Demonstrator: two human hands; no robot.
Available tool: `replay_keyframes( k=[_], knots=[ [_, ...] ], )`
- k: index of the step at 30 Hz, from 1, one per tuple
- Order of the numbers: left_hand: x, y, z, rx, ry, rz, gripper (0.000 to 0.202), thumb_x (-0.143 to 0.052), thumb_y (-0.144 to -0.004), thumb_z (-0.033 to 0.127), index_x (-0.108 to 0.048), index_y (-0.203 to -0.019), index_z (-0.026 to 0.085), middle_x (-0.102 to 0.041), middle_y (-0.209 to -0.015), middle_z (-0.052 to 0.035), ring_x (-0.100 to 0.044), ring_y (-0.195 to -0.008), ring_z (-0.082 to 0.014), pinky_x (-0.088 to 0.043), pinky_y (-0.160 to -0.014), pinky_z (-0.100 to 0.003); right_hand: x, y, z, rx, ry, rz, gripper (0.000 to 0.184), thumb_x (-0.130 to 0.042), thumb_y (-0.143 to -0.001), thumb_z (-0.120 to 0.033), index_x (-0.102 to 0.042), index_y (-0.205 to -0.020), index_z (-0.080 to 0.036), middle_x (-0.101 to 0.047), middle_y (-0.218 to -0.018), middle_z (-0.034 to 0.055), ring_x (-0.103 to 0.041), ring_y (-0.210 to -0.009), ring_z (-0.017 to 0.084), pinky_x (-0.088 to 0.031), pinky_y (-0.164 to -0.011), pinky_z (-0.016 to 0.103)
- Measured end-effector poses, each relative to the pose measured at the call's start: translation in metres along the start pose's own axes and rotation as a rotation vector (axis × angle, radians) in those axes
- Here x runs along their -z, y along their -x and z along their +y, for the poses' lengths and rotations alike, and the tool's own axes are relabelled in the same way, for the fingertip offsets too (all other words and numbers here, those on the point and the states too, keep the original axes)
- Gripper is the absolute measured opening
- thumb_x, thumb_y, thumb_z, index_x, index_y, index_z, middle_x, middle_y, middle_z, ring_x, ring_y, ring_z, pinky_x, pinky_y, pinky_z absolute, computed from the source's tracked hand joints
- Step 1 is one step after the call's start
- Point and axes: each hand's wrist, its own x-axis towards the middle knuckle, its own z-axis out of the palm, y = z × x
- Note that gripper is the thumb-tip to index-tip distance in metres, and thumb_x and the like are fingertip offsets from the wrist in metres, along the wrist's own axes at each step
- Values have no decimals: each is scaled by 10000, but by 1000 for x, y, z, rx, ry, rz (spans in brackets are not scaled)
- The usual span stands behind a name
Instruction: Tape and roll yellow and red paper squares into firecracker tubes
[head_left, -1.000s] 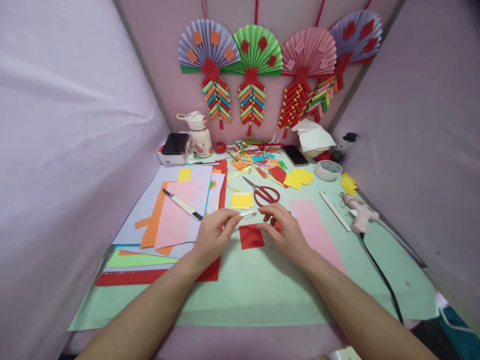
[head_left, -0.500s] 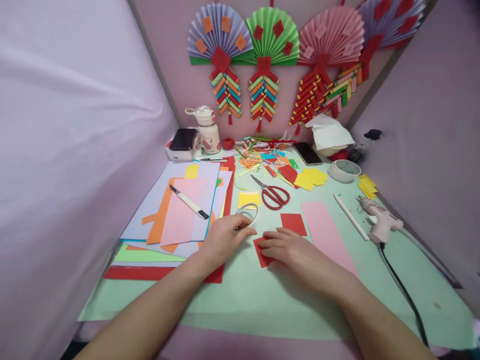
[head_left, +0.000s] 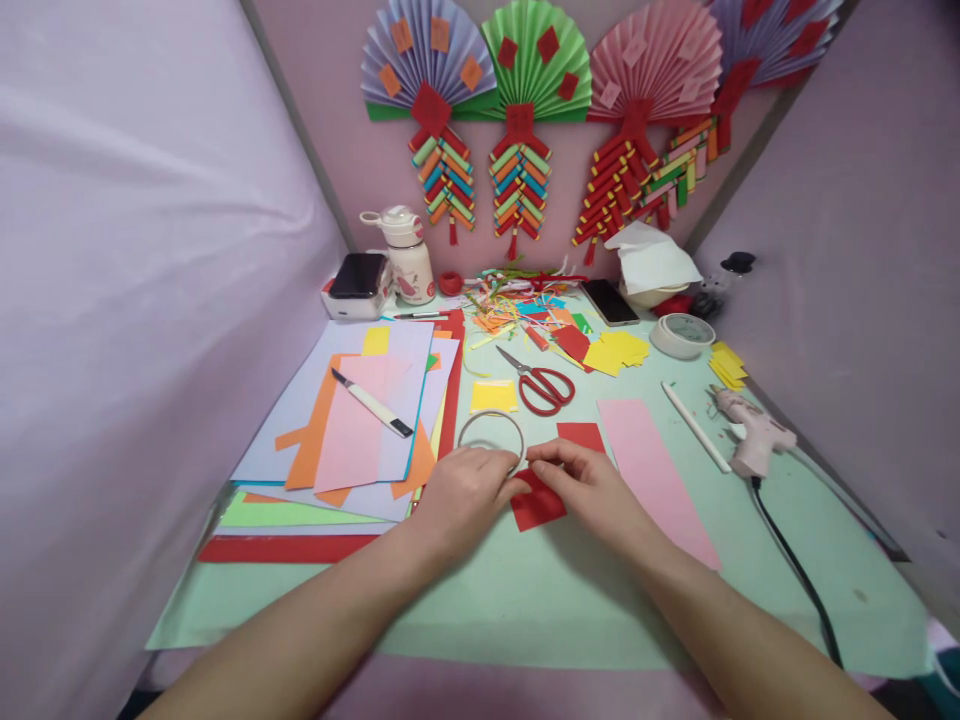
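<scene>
My left hand point(head_left: 465, 495) rests on the green mat with its fingers closed on a thin roll of tape point(head_left: 491, 432) that lies flat just beyond it. My right hand point(head_left: 589, 490) pinches the top edge of a small red paper rectangle point(head_left: 536, 508) between the two hands. A second red rectangle point(head_left: 581, 435) lies just beyond my right fingers. A long pink paper strip point(head_left: 652, 475) lies to the right of that hand.
Red scissors point(head_left: 540, 385) and a yellow square point(head_left: 493, 396) lie past the tape. Stacked coloured sheets with a craft knife point(head_left: 371, 403) sit left. A glue gun point(head_left: 750, 430) with black cord, a glue stick point(head_left: 694, 425), a tape roll point(head_left: 681, 335) are right. Scraps, phone, bottle at the back.
The tape roll went from held up between both hands to lying flat on the mat. My right hand came down onto the red rectangle and now pinches its edge.
</scene>
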Motion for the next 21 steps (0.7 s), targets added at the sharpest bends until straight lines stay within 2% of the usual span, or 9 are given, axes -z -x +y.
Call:
replay_keyframes(
  k=[7, 14, 18, 21],
  knots=[
    [-1, 1, 2, 16, -31, -40, 248, -501, -892, 402, -572, -820, 175, -628, -691, -18, -597, -693, -174, -408, -642, -281, -1, 0, 1, -25, 7, 25, 214, -562, -792, -347, -666, -921, -211, -682, -927, 32, -617, -830, 168, -469, -771, 310],
    [0, -1, 3, 50, -13, -80, 269, -485, -898, 421, -571, -825, 177, -643, -694, -14, -607, -672, -170, -406, -613, -271, -4, 2, 2, 188, 222, 129, 135, -549, -799, -290, -641, -737, -213, -637, -764, 4, -548, -699, 141, -401, -627, 270],
    [4, -2, 0, 43, -27, -11, 283, -516, -878, 434, -594, -932, 168, -663, -733, -29, -623, -715, -189, -422, -654, -291, -3, 3, -1, 262, 251, 187, 142, -534, -793, -253, -591, -671, -206, -593, -702, 1, -521, -702, 147, -380, -635, 272],
    [16, -3, -3, 72, -20, 65, 341, -498, -887, 441, -588, -1048, 154, -682, -780, -47, -628, -734, -190, -430, -711, -311, 2, 2, -5, 229, 206, 246, 126, -542, -780, -251, -571, -667, -203, -559, -679, -13, -489, -680, 137, -375, -641, 269]
  ],
)
